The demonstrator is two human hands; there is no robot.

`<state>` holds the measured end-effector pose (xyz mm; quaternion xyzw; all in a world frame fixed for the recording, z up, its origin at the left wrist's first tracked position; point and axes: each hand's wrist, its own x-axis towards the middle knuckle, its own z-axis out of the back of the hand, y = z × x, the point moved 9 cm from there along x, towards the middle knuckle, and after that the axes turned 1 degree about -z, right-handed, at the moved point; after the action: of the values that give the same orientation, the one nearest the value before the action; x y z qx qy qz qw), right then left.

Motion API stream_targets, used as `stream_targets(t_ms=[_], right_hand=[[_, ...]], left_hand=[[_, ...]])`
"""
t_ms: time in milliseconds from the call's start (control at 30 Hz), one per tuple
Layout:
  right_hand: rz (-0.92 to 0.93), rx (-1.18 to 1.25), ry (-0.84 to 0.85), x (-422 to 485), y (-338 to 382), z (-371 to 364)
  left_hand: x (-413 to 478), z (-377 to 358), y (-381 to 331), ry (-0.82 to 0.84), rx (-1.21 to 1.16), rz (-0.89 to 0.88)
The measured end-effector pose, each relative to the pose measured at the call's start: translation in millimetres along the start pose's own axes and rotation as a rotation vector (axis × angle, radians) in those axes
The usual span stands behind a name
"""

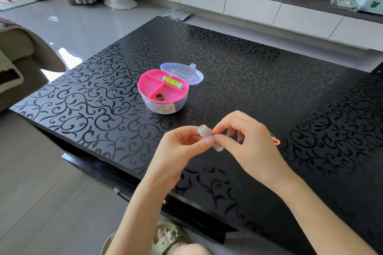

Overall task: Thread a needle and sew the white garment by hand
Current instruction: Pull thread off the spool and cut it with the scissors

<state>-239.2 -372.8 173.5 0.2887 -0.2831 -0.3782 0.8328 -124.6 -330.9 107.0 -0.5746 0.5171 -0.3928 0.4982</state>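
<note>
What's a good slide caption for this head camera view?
Over the black patterned table, the left hand and right hand pinch a white spool; an open pink sewing box sits behind.

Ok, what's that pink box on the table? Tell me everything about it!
It is a small round sewing box with a see-through plastic bottom and a bright pink tray on top, split into three sections. Its clear lid is open, flipped back behind it. A spool of green thread lies in the back section, a small brownish ring sits in the front one, and the left one looks empty. It stands upright on the black patterned table.
</note>
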Motion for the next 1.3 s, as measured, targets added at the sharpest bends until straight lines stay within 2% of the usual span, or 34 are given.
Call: stream_targets(t_ms=[167, 233, 333, 400, 467, 533, 633, 733, 833, 967, 1033, 1200, 1300], right_hand=[[-0.049, -0.038, 0.223, 3.7, -0.5, -13.0], [-0.087, -0.007, 0.264, 2.6, -2.7, -17.1], [-0.216, 0.259, 0.195, 2.2, -12.0, -13.6], [-0.317, 0.507, 0.151, 0.3, -17.6, -14.4], [-0.375, 0.661, 0.138, -1.5, -19.6, -18.1], [-0.37, 0.631, 0.106, -1.9, -20.1, -17.3], [-0.291, 0.372, 0.047, -1.4, -18.0, -13.1], [-0.221, 0.308, -0.038, -2.5, -10.1, -9.5], [-0.216, 0.399, -0.097, -3.7, -4.3, -8.3], [-0.389, 0.823, -0.05, -2.8, -9.3, -18.2], [-0.427, 0.937, -0.046, -0.1, -12.1, -16.0], [-0.339, 0.7, -0.139, 7.6, -20.8, 6.1], [-0.305, 0.652, -0.164, 10.0, -24.0, 22.5]], left_hand=[[0.1, 5.0, 3.8, 0.013, 0.115, -0.004], [-0.7, 4.5, 3.0, 0.04, 0.1, -0.007], [-2.7, -6.5, 3.1, 0.165, -0.062, 0.02], [-3.0, -11.7, 7.5, 0.176, -0.291, 0.119], [-2.3, -16.2, 11.7, 0.162, -0.418, 0.179], [-2.0, -18.1, 13.6, 0.145, -0.449, 0.199], [-1.2, -17.6, 10.4, 0.133, -0.446, 0.172], [0.4, -14.4, 13.5, 0.07, -0.43, 0.196], [-0.2, -18.2, 17.3, 0.041, -0.438, 0.245], [-1.4, -18.5, 18.5, 0.015, -0.47, 0.282], [-1.7, -18.0, 19.9, 0.026, -0.507, 0.319], [-2.0, -16.5, 20.1, 0.05, -0.644, 0.382], [-3.5, -14.1, 19.4, 0.061, -0.688, 0.396]])
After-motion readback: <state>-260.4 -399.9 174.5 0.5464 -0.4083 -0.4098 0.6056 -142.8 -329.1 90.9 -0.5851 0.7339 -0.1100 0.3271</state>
